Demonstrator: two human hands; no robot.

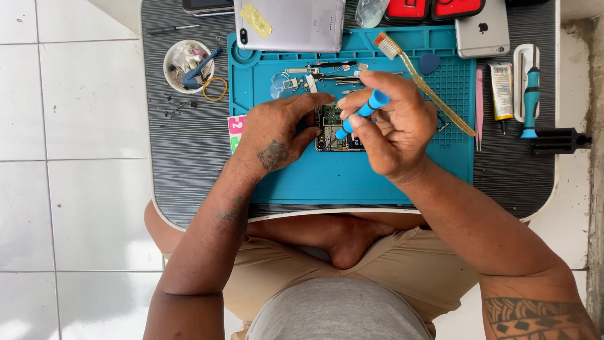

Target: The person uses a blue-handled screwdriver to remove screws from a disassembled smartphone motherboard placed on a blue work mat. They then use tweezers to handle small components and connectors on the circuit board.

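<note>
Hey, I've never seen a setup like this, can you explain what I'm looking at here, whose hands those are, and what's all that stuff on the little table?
This one picture comes from a camera worn on a person's head, looking down at their own two bare hands over a low dark table. A blue work mat lies on it. The left hand steadies a small green circuit board on the mat. The right hand holds a blue screwdriver, tip down on the board. Around them lie a toothbrush, a silver phone back, another phone, a white cup of small parts, a glue tube and a second screwdriver.
</note>
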